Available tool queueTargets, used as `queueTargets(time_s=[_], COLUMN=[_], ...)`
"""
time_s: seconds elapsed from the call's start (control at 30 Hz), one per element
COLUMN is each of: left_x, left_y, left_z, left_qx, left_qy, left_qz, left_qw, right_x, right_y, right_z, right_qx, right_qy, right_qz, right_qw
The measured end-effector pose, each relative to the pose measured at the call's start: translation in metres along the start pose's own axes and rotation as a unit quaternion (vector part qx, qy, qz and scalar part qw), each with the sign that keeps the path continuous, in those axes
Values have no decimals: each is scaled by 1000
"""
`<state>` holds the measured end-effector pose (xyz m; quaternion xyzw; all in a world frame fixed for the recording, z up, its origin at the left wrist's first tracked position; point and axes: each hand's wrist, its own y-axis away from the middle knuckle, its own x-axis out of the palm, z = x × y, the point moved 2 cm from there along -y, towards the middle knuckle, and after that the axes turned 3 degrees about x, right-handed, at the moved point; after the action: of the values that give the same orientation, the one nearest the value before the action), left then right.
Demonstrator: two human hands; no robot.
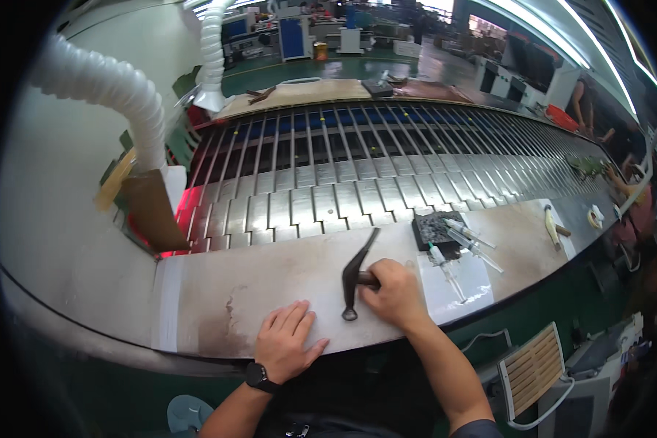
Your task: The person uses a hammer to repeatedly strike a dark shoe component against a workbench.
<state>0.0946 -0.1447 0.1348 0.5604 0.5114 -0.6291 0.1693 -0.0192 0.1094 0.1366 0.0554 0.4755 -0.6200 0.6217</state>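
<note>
My right hand is closed round the short handle of a hammer. The hammer's dark metal head has a round striking face toward me and a long curved claw or blade pointing away. My left hand lies flat on the pale worktop near its front edge, fingers stretched out, a black watch on the wrist. To the right of my right hand, several syringes lie on and beside a dark speckled block, partly over a white sheet.
Beyond the worktop runs a conveyor of metal slats and rods. White ribbed hoses hang at the left, by a brown board. A second hammer and tape rolls lie farther right. Another person's arm reaches in at the far right.
</note>
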Motion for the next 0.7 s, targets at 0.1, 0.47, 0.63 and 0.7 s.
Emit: queueTargets(time_s=[0.1,0.47,0.63,0.7], left_x=[6,-4,-6,-8], left_y=[-1,8,11,13], left_z=[-1,-8,-6,-4], left_qx=[-2,11,10,8], left_qy=[6,-28,-31,-35], left_qz=[5,29,24,24], left_qw=[1000,999,999,999], right_x=[2,1,6,-3], right_y=[0,8,6,2], right_z=[-4,-10,-9,2], right_qx=[4,85,66,92], right_qy=[8,-142,-208,-187], right_qz=[29,-102,-107,-83], right_qw=[1000,981,970,975])
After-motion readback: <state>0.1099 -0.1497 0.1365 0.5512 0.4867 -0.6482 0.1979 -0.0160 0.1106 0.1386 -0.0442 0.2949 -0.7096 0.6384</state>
